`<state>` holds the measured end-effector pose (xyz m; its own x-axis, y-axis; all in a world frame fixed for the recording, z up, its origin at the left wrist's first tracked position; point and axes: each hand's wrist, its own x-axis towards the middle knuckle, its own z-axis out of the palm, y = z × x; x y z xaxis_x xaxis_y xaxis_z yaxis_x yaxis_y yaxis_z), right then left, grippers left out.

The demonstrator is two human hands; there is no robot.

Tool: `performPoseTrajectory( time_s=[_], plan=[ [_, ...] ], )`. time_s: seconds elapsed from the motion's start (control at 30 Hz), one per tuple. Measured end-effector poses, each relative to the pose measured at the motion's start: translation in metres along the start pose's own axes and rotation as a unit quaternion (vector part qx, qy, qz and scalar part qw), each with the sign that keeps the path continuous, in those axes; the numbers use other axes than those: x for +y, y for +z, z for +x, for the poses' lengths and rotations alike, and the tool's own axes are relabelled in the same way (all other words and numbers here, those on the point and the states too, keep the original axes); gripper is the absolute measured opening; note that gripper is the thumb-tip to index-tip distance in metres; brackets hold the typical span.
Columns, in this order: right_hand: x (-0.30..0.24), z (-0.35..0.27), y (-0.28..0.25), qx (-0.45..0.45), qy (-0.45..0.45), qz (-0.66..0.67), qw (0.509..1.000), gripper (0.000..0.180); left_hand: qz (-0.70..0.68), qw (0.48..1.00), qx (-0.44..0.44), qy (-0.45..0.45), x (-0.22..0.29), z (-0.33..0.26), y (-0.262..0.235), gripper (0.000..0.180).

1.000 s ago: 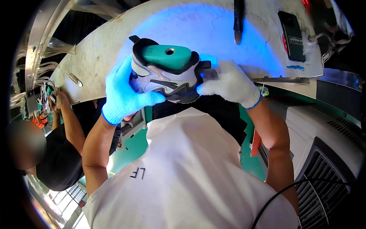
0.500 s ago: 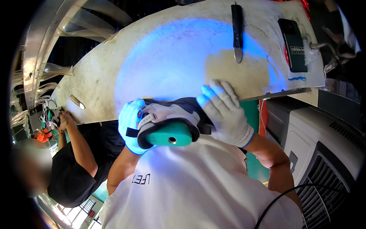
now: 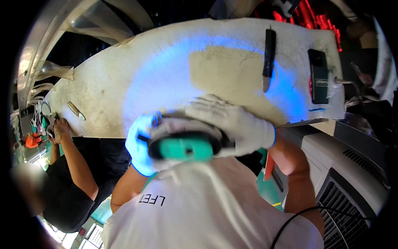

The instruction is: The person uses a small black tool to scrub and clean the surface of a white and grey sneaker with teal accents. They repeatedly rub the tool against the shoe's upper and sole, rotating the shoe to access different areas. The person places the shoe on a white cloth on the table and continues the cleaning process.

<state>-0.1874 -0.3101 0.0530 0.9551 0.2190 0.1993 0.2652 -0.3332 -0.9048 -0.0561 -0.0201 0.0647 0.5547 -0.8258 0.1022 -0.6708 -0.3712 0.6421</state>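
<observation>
A grey and black shoe upper [image 3: 176, 125], stretched over a green last [image 3: 176, 149], is tilted in front of my white shirt, at the table's near edge. The last's flat end, with a dark hole in it, faces me. My left hand [image 3: 139, 143], in a white glove lit blue, is closed round the upper's left end. Across its right and far side lies my right hand [image 3: 236, 124], also gloved, fingers stretched out and lying flat against the upper. Motion blurs the upper, and the right hand covers part of it.
The pale table [image 3: 157, 83] carries a black-handled knife [image 3: 269, 56], a dark phone [image 3: 319, 85] at the right and a small tool [image 3: 76, 111] at the left. Another person's hand [image 3: 62, 129] is at the left end. A grey vented machine [image 3: 327, 166] stands to my right.
My right hand has moved left, from the upper's right end to over its far side. Its shadow on the table has shifted left too. The table sits lower in the view.
</observation>
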Motion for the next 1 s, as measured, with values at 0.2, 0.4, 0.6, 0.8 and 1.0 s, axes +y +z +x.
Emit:
performPoseTrajectory(
  time_s=[0.2,0.4,0.6,0.8,1.0],
  plan=[
    [-0.011,0.012,-0.045,0.431,0.164,0.153,0.874,0.081,-0.053,0.977,0.154,-0.14,0.032,0.062,-0.021,0.092],
    [0.055,0.021,-0.066,0.395,0.27,-0.443,0.758,0.089,-0.077,0.988,0.111,-0.079,0.028,0.095,-0.042,0.089],
    [0.049,-0.038,-0.016,0.422,0.136,-0.064,0.894,0.055,0.15,0.985,0.089,-0.018,0.026,0.067,-0.03,0.098],
    [0.003,-0.043,0.022,0.36,0.143,-0.1,0.917,0.031,0.028,0.994,0.027,-0.106,0.011,0.083,-0.043,0.093],
    [-0.006,-0.024,0.019,0.315,0.167,-0.095,0.929,0.033,-0.053,0.991,0.015,-0.125,0.012,0.081,-0.047,0.092]
  ],
)
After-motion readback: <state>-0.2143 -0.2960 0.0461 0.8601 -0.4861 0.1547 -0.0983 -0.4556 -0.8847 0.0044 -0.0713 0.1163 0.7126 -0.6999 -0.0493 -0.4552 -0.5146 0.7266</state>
